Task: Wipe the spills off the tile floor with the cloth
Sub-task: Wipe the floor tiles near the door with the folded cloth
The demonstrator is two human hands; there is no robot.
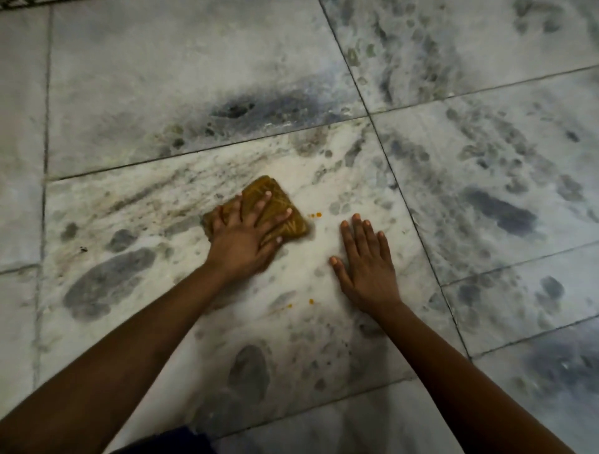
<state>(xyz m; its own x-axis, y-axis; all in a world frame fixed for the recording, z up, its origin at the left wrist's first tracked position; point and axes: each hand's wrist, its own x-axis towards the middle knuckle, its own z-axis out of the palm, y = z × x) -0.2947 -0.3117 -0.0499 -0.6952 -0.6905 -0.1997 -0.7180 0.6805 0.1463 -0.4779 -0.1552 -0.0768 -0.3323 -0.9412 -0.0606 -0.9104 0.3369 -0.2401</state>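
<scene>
A folded mustard-brown cloth lies on the marble tile floor near the middle of the view. My left hand presses flat on it with spread, straight fingers. My right hand rests flat on the bare tile just right of the cloth, fingers straight, holding nothing. Small orange spill drops sit right beside the cloth's right corner. Two more orange drops lie on the tile between my forearms.
Grey-white marble tiles with dark veins and grout lines fill the view. A dark blue bit of clothing shows at the bottom edge. A dark strip runs along the top left corner.
</scene>
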